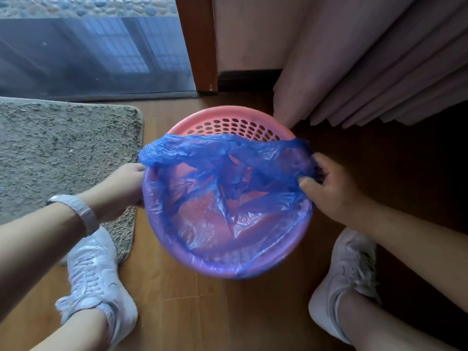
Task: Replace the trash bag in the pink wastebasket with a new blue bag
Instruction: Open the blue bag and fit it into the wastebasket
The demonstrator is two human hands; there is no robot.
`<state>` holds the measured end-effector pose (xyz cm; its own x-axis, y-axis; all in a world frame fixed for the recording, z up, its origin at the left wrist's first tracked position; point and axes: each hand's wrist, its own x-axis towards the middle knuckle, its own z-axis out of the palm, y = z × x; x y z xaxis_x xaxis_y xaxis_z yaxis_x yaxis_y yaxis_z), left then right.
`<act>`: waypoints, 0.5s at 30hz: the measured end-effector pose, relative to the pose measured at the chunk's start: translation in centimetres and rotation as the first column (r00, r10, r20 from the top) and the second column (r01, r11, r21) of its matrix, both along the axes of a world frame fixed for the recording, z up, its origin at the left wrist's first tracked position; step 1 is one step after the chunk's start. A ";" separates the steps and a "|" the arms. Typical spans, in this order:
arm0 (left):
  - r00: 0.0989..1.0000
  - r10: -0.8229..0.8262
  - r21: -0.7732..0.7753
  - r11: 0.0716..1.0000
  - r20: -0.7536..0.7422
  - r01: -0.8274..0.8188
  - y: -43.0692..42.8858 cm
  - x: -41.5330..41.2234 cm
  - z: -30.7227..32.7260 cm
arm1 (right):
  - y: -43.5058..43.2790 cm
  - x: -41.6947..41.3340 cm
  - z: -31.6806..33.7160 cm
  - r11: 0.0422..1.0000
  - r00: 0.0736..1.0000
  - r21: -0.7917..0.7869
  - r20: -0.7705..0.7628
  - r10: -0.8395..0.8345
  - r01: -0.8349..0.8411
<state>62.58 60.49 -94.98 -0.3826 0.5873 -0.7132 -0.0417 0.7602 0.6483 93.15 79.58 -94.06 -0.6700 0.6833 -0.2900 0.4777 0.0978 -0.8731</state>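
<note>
The pink wastebasket [229, 122] with a perforated wall stands on the wooden floor between my feet. A thin blue bag [222, 198] lies inside it, its edge folded over the near rim and both sides. The bag's far edge stretches loose across the opening, short of the far rim. My left hand [124, 188] grips the bag's edge at the basket's left rim. My right hand [329, 183] pinches the bunched blue plastic at the right rim.
A shaggy grey mat [63, 158] lies on the floor to the left. Pink curtain folds [367, 72] hang at the back right, touching the basket's far rim. A glass door [96, 46] with a wooden frame is behind. My white shoes flank the basket.
</note>
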 end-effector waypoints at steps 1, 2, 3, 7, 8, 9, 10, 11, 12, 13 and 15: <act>0.999 0.002 0.000 1.000 0.032 -0.002 0.0 -0.6 0.5 | 0.3 -0.2 0.1 1.000 1.000 0.015 -0.002 -0.003 0.003; 0.998 0.019 0.034 0.999 0.059 -0.021 0.1 -1.4 1.2 | 0.4 -0.3 0.3 0.999 1.000 0.049 -0.012 -0.010 0.010; 0.997 0.042 0.102 0.994 0.070 -0.049 0.2 -2.1 1.9 | 0.6 -0.4 0.5 0.995 0.999 0.096 -0.024 -0.024 0.026; 0.997 -0.016 0.425 0.904 -0.080 0.049 0.2 -3.8 5.0 | 1.0 -0.4 2.0 0.933 1.000 0.359 0.012 -0.005 0.000; 0.981 -0.066 0.451 0.881 -0.183 0.143 0.2 -3.6 5.6 | 1.3 -0.7 2.3 0.890 0.999 0.454 0.051 0.019 -0.040; 0.948 -0.107 0.446 0.863 -0.300 0.239 0.4 -3.3 5.8 | 1.8 -1.2 2.4 0.832 0.993 0.545 0.109 0.055 -0.106; 0.895 -0.145 0.420 0.843 -0.421 0.335 0.6 -2.8 5.9 | 2.2 -1.8 2.6 0.770 0.978 0.608 0.180 0.103 -0.192; 0.822 -0.185 0.373 0.822 -0.538 0.430 1.0 -2.3 5.7 | 2.7 -2.5 2.7 0.720 0.958 0.637 0.243 0.153 -0.276; 0.740 -0.217 0.322 0.796 -0.637 0.512 1.4 -1.7 5.5 | 3.0 -3.2 2.8 0.686 0.939 0.645 0.287 0.191 -0.337; 0.668 -0.226 0.287 0.772 -0.709 0.566 1.8 -1.3 5.1 | 3.3 -3.7 2.8 0.671 0.929 0.647 0.306 0.206 -0.362; 0.595 -0.206 0.258 0.758 -0.777 0.599 2.4 -1.0 4.5 | 3.6 -4.4 2.8 0.659 0.931 0.663 0.307 0.195 -0.356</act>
<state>61.58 62.89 -90.53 -0.2582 0.9653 0.0388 0.7778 0.1838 0.6011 88.75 83.23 -91.27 -0.8464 0.5303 0.0488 0.4740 0.7919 -0.3850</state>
